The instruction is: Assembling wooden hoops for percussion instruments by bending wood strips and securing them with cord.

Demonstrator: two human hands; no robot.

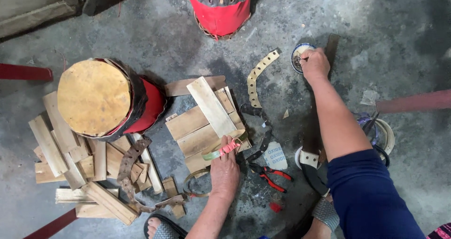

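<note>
While my left hand (224, 169) pinches a curled green-and-pink strip (221, 150) against the pale wooden slats (199, 126), my right hand (314, 64), fingers closed, dips into a small round blue-rimmed dish (298, 55); reaching that far could tip it, I judge.

rough wooden slats (206, 121), matt concrete floor (188, 41), glossy red drum (150, 105).

The red cylindrical drum with a dark studded band (219, 4) at top centre is cut off by the upper frame edge. Contents of the small blue-rimmed round bowl (298, 55) at upper right are too small to identify, partly covered by the right hand (314, 64). The left hand (224, 171) hides the near end of the pink and green strip (221, 150).
</note>
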